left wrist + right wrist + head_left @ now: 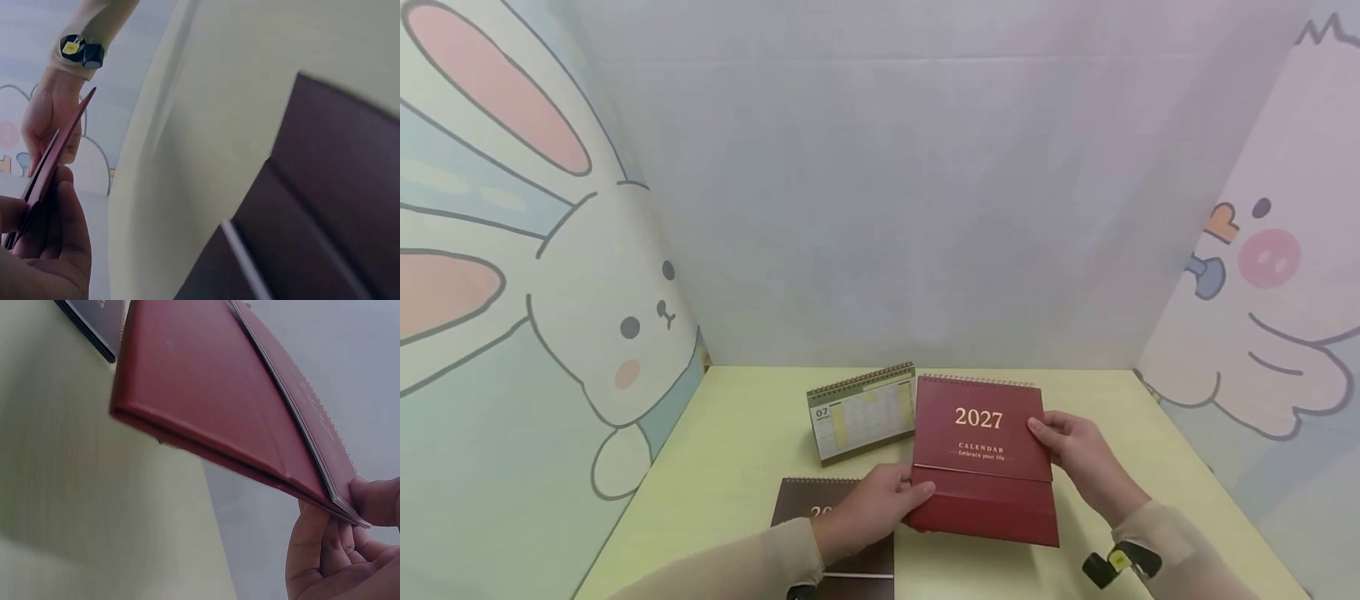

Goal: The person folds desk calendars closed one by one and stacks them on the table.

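A red 2027 desk calendar (981,467), folded flat with a wire binding along its top, is held above the table by both hands. My left hand (880,504) grips its lower left edge, thumb on the front. On the upper right edge my right hand (1078,450) pinches it between thumb and fingers. The right wrist view shows the red calendar's (200,387) lower edge and page stack, with the right hand (350,550) at its corner. In the left wrist view the left hand (56,250) has fingers behind the cover.
A dark brown calendar (805,500) lies on the yellow table (737,433), partly hidden under the left forearm. Behind it stands an open calendar (865,417) showing a month page marked 07. Walls with cartoon animals enclose the table at the back and sides.
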The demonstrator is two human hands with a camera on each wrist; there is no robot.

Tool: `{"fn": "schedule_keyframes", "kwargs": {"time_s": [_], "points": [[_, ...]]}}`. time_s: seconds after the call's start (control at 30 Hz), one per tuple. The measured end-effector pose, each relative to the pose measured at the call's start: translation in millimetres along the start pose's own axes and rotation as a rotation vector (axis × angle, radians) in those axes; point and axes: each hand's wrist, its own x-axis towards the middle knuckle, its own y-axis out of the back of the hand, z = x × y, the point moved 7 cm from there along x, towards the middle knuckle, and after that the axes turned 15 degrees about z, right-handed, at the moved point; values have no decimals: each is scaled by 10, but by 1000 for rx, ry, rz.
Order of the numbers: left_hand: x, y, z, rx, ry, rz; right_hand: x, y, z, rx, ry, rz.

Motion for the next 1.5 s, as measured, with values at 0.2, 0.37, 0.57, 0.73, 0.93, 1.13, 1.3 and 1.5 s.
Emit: {"fn": "schedule_keyframes", "kwargs": {"time_s": [0.2,0.37,0.57,0.73,0.93,1.13,1.3,1.5], "points": [[-280,43,-103,-12,13,7,-134,-135,43,-13,-18,-36],[-463,14,-171,-97,15,-33,-251,-204,95,-15,-36,-79],[-546,15,-203,-115,37,-36,-327,-235,135,-20,-27,-115],[-571,17,-220,-89,60,-42,-345,-247,191,-8,-34,-133],[-625,13,-337,-32,125,-43,-375,-292,326,-19,-44,-167],[-633,48,-452,90,105,-15,-390,-360,490,-62,-42,-168],[-613,82,-540,208,76,-6,-397,-415,623,-106,-42,-172],[-617,85,-642,295,117,-2,-370,-449,760,-165,-61,-168]]}}
